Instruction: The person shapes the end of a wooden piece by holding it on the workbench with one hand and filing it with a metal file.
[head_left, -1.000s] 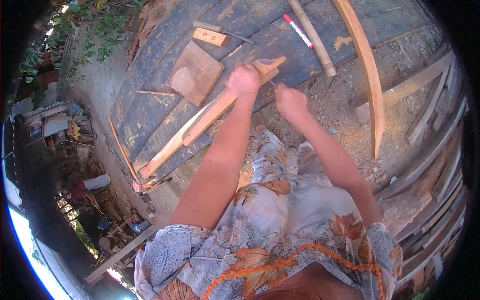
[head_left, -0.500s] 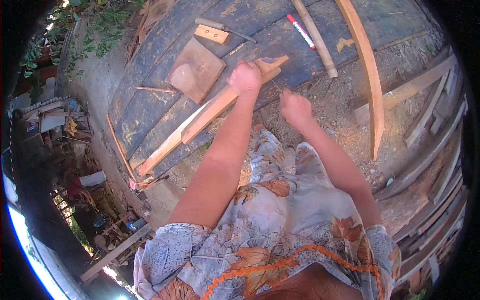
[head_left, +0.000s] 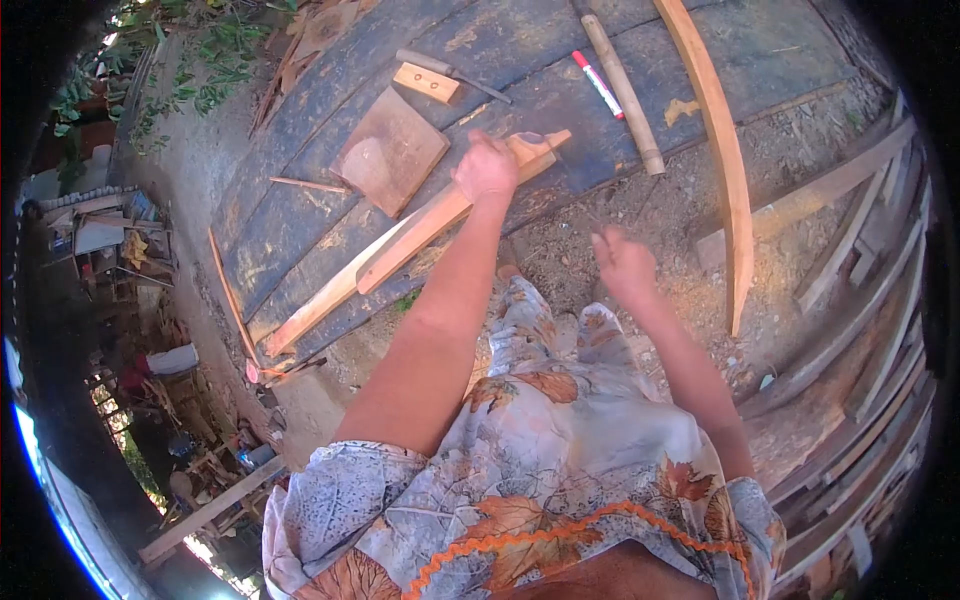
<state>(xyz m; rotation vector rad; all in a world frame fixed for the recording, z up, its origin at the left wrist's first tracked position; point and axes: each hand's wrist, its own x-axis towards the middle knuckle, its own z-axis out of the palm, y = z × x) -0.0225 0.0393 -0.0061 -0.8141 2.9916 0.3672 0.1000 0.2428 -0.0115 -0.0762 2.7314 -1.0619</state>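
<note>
Your left hand is wrapped around the long, light-brown wooden strips on the dark wooden boards, which could slide if that hold loosens, and I can't tell whether your right hand pinches anything.

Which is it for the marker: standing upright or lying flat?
Lying flat: the marker shows its full length along the dark boards.

smooth, matt wood on the shaped piece over there, scuffed, blotchy boards, smooth plastic on the marker, matt cloth garment, rough, gritty ground
</note>
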